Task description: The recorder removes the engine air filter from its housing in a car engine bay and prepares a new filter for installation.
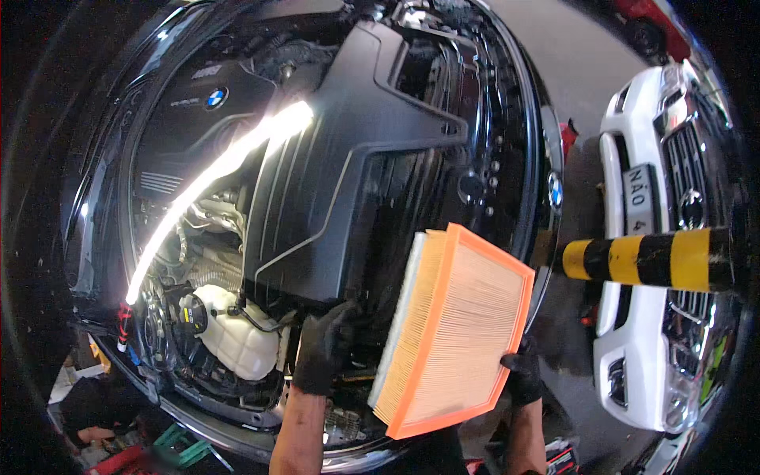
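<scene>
My right hand [522, 371], in a black glove, grips the edge of a pleated engine air filter [475, 320] with an orange frame. The filter is tilted over the front corner of an open BMW engine bay. My left hand [323, 344], gloved too, is at the lower edge of the black plastic air intake cover [309, 219]; its fingertips are partly hidden against the dark parts, so I cannot tell whether it grips anything. Left of that hand sits a whitish coolant expansion tank [240, 338] with a black cap.
A lit work-light bar [196, 190] lies across the bay above the engine cover [190, 119]. A yellow-and-black striped post [635, 259] stands between this car and a white vehicle [611, 350]. Another person's arm [98, 434] shows at lower left, near a green metal frame [184, 448].
</scene>
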Demonstrator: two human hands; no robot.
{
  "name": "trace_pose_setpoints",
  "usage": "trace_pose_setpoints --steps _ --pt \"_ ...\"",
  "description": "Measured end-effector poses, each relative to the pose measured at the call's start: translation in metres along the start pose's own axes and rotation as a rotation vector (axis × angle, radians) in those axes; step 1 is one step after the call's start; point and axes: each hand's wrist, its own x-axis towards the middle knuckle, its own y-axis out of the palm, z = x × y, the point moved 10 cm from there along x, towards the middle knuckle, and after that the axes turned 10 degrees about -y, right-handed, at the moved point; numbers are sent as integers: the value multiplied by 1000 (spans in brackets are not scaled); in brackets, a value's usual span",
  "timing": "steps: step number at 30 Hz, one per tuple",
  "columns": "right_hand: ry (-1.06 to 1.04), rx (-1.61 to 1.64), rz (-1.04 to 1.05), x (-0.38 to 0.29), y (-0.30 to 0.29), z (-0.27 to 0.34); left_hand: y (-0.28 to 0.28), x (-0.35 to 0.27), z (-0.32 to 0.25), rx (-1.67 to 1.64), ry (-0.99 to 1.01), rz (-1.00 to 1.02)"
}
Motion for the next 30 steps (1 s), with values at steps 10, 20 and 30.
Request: trace_pose_setpoints --steps 10,20,30 --pt "52 -292 3 19 17 35 -6 -6 -7 -266 -223 -72" --pt "-9 -654 240 91 73 95 -10 -12 -17 113 76 -96" --pt "-129 -943 209 123 77 117 -12 -17 33 -442 -396 -102"
